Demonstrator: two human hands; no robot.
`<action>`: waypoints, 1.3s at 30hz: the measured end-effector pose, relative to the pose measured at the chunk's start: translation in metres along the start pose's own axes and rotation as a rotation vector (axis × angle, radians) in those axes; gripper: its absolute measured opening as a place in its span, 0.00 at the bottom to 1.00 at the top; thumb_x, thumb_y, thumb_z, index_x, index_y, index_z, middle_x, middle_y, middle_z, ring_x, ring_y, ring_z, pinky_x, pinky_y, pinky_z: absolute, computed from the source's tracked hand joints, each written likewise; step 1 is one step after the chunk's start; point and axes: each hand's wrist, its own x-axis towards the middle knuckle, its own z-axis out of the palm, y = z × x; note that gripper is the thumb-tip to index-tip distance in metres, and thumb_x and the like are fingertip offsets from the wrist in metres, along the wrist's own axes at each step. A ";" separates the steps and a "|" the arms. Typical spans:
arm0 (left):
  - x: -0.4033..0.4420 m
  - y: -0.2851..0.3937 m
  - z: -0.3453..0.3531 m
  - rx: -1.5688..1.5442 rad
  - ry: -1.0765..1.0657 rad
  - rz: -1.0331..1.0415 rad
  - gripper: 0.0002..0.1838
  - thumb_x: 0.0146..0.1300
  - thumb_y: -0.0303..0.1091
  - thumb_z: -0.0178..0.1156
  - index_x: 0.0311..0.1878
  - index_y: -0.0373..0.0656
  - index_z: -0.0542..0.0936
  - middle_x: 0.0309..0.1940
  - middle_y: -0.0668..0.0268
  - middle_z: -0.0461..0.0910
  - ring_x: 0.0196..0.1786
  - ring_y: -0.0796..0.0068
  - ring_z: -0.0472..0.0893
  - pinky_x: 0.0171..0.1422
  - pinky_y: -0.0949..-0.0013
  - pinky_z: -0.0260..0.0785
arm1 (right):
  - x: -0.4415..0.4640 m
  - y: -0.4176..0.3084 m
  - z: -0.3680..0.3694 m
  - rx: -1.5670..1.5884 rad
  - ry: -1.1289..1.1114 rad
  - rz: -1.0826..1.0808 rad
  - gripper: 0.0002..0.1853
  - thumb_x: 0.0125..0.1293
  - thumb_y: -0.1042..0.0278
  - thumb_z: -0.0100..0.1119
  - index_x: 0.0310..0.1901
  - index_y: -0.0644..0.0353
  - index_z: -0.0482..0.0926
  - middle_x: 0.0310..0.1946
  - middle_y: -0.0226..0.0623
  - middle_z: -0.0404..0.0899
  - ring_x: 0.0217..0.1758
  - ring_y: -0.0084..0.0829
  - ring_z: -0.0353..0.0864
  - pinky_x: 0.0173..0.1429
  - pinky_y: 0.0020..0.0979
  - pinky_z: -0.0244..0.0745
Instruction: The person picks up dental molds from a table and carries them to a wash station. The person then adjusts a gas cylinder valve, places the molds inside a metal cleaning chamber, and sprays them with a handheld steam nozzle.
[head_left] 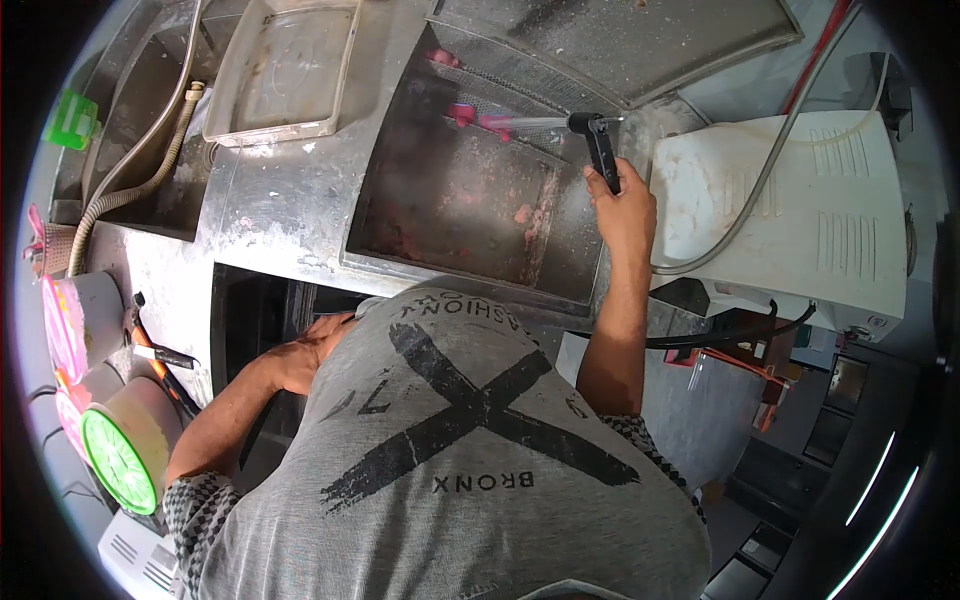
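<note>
In the head view my right hand (625,205) is wrapped round the black handle of a spray nozzle (600,145), above the right side of a metal basin (450,190). A whitish jet runs left from the nozzle towards pink pieces (463,114) lying on a mesh strip (500,95) along the basin's back. Paler pink bits (523,214) lie lower in the basin, which looks misty. My left hand (318,345) rests near my waist at the counter's front edge; its fingers are mostly hidden by my shirt.
A shallow clear tray (290,70) stands on the counter beside a sink (150,120) with a ribbed hose (130,198). Tubs with pink and green lids (118,460) are at the left. A white machine (790,200) stands right, with a grey hose (765,180) crossing it.
</note>
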 end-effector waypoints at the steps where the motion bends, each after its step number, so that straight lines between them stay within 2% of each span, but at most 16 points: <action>1: 0.000 0.000 0.001 0.000 0.000 0.000 0.70 0.35 0.59 0.75 0.77 0.45 0.43 0.73 0.48 0.47 0.73 0.45 0.53 0.76 0.49 0.47 | 0.000 0.000 0.000 0.010 -0.002 -0.002 0.17 0.62 0.50 0.63 0.44 0.54 0.80 0.28 0.43 0.82 0.34 0.48 0.82 0.39 0.41 0.73; 5: 0.001 -0.004 0.002 0.016 0.005 0.021 0.69 0.35 0.59 0.74 0.77 0.47 0.43 0.73 0.49 0.48 0.73 0.46 0.53 0.77 0.51 0.46 | 0.000 0.000 0.001 0.000 -0.008 -0.007 0.17 0.62 0.50 0.62 0.45 0.53 0.80 0.29 0.43 0.83 0.35 0.48 0.83 0.40 0.41 0.73; 7: 0.001 -0.005 0.003 0.023 0.003 0.028 0.69 0.36 0.59 0.74 0.77 0.48 0.43 0.73 0.50 0.48 0.73 0.47 0.53 0.77 0.51 0.45 | 0.001 0.002 0.004 0.048 0.026 -0.052 0.13 0.64 0.59 0.65 0.42 0.60 0.80 0.24 0.30 0.82 0.25 0.19 0.79 0.33 0.23 0.71; 17: 0.002 0.001 0.000 -0.039 0.010 0.011 0.67 0.38 0.58 0.73 0.77 0.49 0.44 0.74 0.53 0.47 0.73 0.47 0.51 0.77 0.52 0.44 | -0.001 -0.003 -0.002 -0.018 0.030 -0.042 0.14 0.64 0.58 0.65 0.44 0.58 0.80 0.24 0.30 0.83 0.25 0.20 0.80 0.33 0.24 0.72; 19: 0.001 -0.001 0.002 -0.036 0.002 0.000 0.67 0.38 0.58 0.73 0.77 0.49 0.44 0.74 0.53 0.46 0.74 0.47 0.50 0.77 0.52 0.43 | 0.000 0.001 -0.001 -0.004 0.024 -0.006 0.17 0.62 0.50 0.63 0.46 0.52 0.80 0.28 0.41 0.83 0.34 0.46 0.83 0.39 0.41 0.73; 25: 0.001 -0.004 0.004 -0.015 -0.018 -0.040 0.67 0.37 0.59 0.74 0.77 0.51 0.44 0.75 0.52 0.44 0.77 0.48 0.45 0.79 0.51 0.42 | 0.000 0.002 -0.004 -0.005 0.018 0.034 0.17 0.62 0.48 0.62 0.45 0.50 0.80 0.28 0.40 0.83 0.34 0.45 0.83 0.39 0.41 0.73; 31: 0.001 -0.005 0.004 -0.017 -0.009 -0.002 0.68 0.36 0.60 0.74 0.77 0.49 0.43 0.75 0.51 0.44 0.76 0.47 0.46 0.78 0.51 0.42 | 0.000 0.001 -0.007 -0.065 0.043 0.023 0.17 0.62 0.48 0.62 0.45 0.50 0.80 0.27 0.40 0.83 0.34 0.46 0.83 0.40 0.42 0.73; 39: 0.000 0.000 0.002 -0.034 -0.015 -0.057 0.69 0.35 0.60 0.74 0.77 0.46 0.43 0.74 0.49 0.46 0.74 0.46 0.51 0.77 0.50 0.45 | -0.001 0.003 -0.007 -0.064 0.051 0.039 0.16 0.62 0.49 0.62 0.45 0.50 0.80 0.27 0.40 0.83 0.34 0.47 0.83 0.40 0.43 0.73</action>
